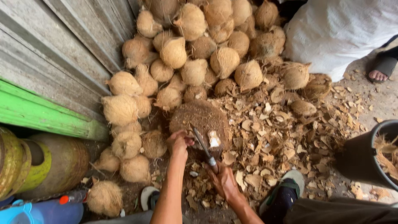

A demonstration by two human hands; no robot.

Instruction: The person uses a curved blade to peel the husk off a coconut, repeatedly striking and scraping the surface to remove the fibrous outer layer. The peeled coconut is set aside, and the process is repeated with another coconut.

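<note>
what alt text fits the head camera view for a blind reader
A person's left hand steadies a husked coconut on a round block while the right hand works a knife against it. Piled coconuts sit behind, husk chips litter the ground.

You have a brown, fibrous coconut (199, 120) with a white patch where the shell is cut. The heap of coconuts (195, 45) is pale tan. The husk chips (282, 137) are beige and brown; the plank (41, 112) bright green, the sack (336, 29) white, the bucket (358, 157) black.
</note>
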